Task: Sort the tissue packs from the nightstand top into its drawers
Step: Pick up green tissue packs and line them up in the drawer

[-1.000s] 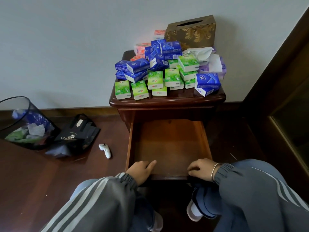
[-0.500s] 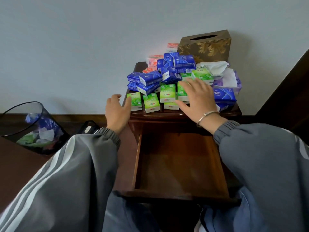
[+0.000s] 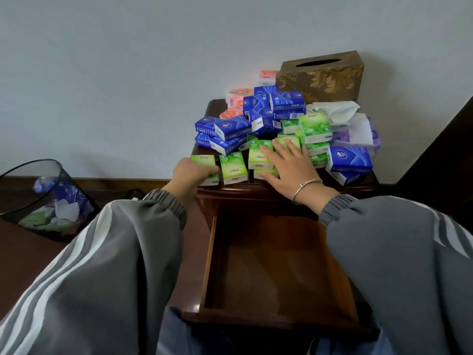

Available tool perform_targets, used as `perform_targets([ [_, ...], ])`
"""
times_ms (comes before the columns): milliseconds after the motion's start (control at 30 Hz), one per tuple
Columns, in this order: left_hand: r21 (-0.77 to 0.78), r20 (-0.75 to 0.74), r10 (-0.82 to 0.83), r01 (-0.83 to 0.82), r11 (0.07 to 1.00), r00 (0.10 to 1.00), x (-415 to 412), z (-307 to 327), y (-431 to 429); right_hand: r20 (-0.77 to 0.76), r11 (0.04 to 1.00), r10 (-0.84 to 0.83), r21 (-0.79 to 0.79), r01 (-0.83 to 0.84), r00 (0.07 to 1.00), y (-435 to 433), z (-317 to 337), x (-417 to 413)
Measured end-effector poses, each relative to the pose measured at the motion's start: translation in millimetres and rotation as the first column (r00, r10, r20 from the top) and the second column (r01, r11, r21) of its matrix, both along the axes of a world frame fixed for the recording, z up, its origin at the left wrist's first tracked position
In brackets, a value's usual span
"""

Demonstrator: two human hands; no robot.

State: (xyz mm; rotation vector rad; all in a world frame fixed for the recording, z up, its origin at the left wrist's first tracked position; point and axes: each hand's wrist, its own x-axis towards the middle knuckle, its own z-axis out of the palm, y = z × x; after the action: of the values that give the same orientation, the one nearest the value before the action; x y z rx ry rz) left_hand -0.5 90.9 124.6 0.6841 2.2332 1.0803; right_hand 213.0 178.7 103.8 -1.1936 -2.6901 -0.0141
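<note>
The dark wooden nightstand (image 3: 281, 192) carries a heap of tissue packs: green ones (image 3: 233, 168) in front, blue ones (image 3: 231, 129) behind and at the right (image 3: 349, 160), pink ones (image 3: 238, 98) at the back. My left hand (image 3: 190, 176) curls round the leftmost green pack (image 3: 203, 160) at the front edge. My right hand (image 3: 289, 167) lies flat with fingers spread on top of two green packs (image 3: 257, 155) in the middle. Below, the top drawer (image 3: 208, 265) stands pulled out with nothing inside.
A gold tissue box (image 3: 322, 75) stands at the back right against the wall. Loose white tissues (image 3: 335, 112) and a purple pack (image 3: 341, 136) lie beside it. A dark waste bin (image 3: 15, 170) with scraps stands on the floor at the left. My grey sleeves fill the foreground.
Both hands left the drawer front and rose to the nightstand top. The left hand has moved right onto the leftmost green pack; the right hand has settled lower on the middle green packs.
</note>
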Motion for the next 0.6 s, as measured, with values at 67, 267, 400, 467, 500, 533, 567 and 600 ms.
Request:
perform_targets([
  [67,0.102,0.177,0.011,-0.030,0.994,0.984,1,5,-7,0.000,1.000,-0.003,0.014,0.003,1.000,0,0,-1],
  [267,0.254,0.365,-0.149,0.056,0.966,0.919,22,13,-11,-0.005,1.000,-0.016,0.027,0.016,1.000,-1,-1,-3],
  [400,0.147,0.292,-0.144,0.104,0.984,0.946,42,10,0,0.011,1.000,-0.013,0.008,0.013,1.000,-2,3,-2],
  [467,0.120,0.262,-0.131,0.102,0.987,0.956,48,8,7,0.020,1.000,-0.010,-0.003,0.010,1.000,-2,4,-1],
  [500,0.112,0.248,-0.124,0.099,0.989,0.961,51,7,10,0.024,1.000,-0.010,-0.008,0.010,1.000,-2,5,-1],
  [533,0.100,0.229,-0.112,0.091,0.991,0.967,54,7,12,0.027,1.000,-0.010,-0.012,0.010,1.000,-2,5,-2],
  [567,0.085,0.209,-0.093,0.077,0.993,0.973,56,7,15,0.030,1.000,-0.011,-0.014,0.012,0.999,-2,6,-2],
  [600,0.070,0.194,-0.069,0.056,0.996,0.979,58,7,17,0.031,1.000,-0.013,-0.015,0.014,0.999,-2,7,-3],
])
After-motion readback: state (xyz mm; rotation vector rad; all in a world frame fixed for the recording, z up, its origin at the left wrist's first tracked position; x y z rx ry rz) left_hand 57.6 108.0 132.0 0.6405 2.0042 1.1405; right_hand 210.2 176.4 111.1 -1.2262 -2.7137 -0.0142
